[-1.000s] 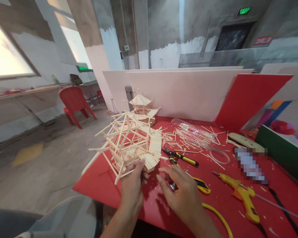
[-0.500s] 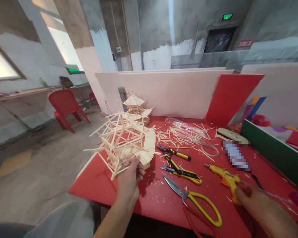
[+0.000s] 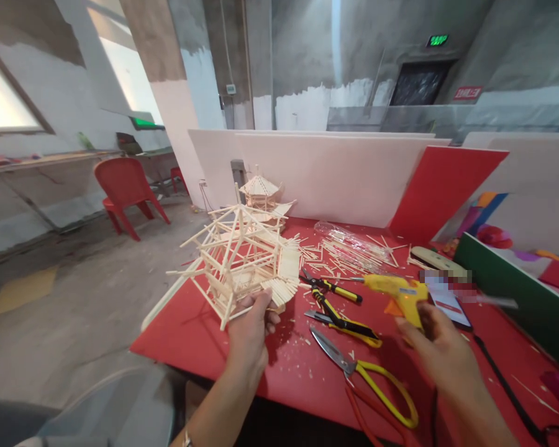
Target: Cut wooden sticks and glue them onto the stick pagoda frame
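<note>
- Pavilion model [image 3: 226, 271], skeletal, of pale wooden sticks: at the left of the table, its near right lower edge in the left hand; slender ribs over the upper part, close-laid sticks forming a sloping skirt on the right side.
- Left hand [image 3: 250, 323]: thumb laid on the skirt's near edge, fingers curled beneath, pinching the model between them.
- Right hand [image 3: 442, 341]: fingers wrapped around the handle of the glue gun; individual fingertips partly hidden.
- Hot-glue gun [image 3: 395, 288], yellow with orange trigger: held above the table, nozzle pointing left toward the model, well apart from it; translucent glue stick [image 3: 491, 300] trailing from its rear.
- Pagoda model [image 3: 259, 189], roofed in sticks: behind the first.
- Loose sticks [image 3: 310, 253]: scattered right of the models, beside a clear plastic packet [image 3: 351, 242] of more.
- Hand cutters [image 3: 328, 290], black and yellow: lying with handles apart.
- Utility knife [image 3: 354, 329], yellow and black: blade out, one cutter handle touching or overlapping it.
- Scissors [image 3: 348, 367], one handle yellow, one red: nearest the table's front.
- Smartphone [image 3: 449, 304]: behind the right hand, partly blurred.
- Table [image 3: 289, 379], red-topped, littered with small pale scraps.
</note>
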A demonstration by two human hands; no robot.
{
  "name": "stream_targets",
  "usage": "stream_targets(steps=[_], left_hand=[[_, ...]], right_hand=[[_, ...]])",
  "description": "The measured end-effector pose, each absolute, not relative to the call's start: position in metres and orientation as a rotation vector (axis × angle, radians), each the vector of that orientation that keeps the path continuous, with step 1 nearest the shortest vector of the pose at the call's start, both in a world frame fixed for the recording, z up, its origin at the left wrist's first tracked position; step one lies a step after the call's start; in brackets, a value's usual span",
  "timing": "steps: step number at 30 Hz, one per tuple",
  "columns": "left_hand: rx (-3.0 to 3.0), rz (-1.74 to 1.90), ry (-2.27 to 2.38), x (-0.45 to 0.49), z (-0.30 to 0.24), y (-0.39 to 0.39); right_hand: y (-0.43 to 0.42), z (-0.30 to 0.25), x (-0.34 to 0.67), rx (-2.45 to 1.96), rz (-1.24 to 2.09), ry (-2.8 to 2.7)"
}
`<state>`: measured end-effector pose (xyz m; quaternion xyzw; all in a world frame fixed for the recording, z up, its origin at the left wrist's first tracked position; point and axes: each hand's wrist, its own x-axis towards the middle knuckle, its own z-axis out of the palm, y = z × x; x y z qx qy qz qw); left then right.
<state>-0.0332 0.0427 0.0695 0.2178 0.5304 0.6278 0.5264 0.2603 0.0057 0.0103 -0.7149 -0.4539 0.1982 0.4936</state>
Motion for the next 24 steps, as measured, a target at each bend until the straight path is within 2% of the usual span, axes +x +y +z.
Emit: stream_targets(steps=[3,10,17,24], left_hand=[[0.522,1.497,1.269,-0.034,0.069,0.043],[0.511,1.505,1.249,-0.036,0.063,0.042],[0.458,1.491,1.207,-0.039,0.063,0.031],[0.367,1.478,1.107,-0.043,0.063,0.014]], right_hand=[[0.019,0.047,0.201,-1.477,0.62,-1.258],[0.03,0.1,0.136,-1.575,0.22,-1.689],[0.032,0.091,0.12,-1.666,-0.461,-1.778],[0.033,0.085,0.108,-1.624,-0.702,-1.875]])
